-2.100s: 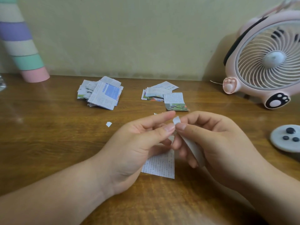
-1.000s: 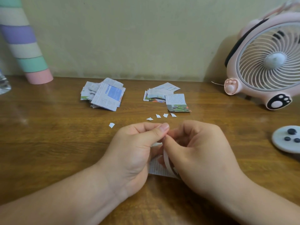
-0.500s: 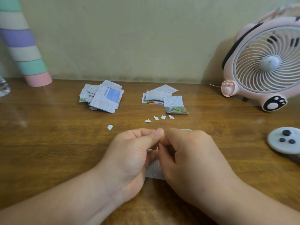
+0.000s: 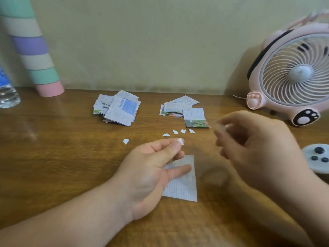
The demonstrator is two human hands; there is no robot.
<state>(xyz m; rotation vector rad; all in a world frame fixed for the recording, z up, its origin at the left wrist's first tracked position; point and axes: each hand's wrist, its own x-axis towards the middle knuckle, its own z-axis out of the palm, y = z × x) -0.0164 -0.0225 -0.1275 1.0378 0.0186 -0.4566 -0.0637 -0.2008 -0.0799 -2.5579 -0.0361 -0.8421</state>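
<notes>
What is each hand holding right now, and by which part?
The left hand pinches a tiny paper scrap by one edge, between thumb and forefinger; another finger rests on the printed paper. The right hand is blurred: cannot tell.

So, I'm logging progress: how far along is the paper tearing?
Done: a row of four torn bits and a lone bit lie on the table. In hand: the left hand pinches a small bit, one finger resting on the printed sheet; the right hand is blurred, its hold unclear. Left: most of that sheet, perhaps the left pile and right pile behind.
</notes>
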